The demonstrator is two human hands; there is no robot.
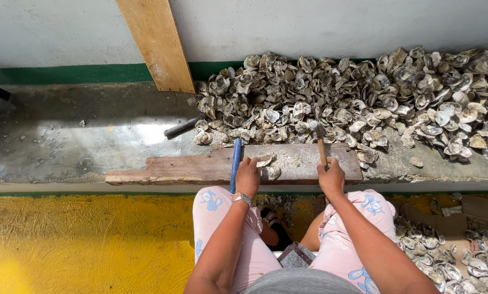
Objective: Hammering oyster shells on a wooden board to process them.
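two hands at work, seen from above, seated person w/ pink printed trousers (336, 239) at bottom of frame. left hand (247, 177): wristwatch on wrist, fingers curled down and pressing on an oyster shell (265, 161) that lies on the wooden plank (173, 170); shell sits just fwd and to the right of the fingertips, touching them. blue-handled tool (236, 163) lies beside that hand on its left, long axis running near-to-far across plank. right hand (331, 177): fist closed round wooden handle of a small hammer (321, 142), handle pointing away from the body, metal head at far end, over plank's far edge, well right of the held shell. left hand is the nearer to the shell; hammer head lies right and a bit beyond it. second shell (272, 173) just near side of first. beyond plank: wet concrete ledge (64, 136), dark metal rod (182, 127), large heap of oyster shells (363, 98). leaning board (157, 43) against white wall. more shells on floor, lower right (450, 256). yellow floor (80, 239) at left.
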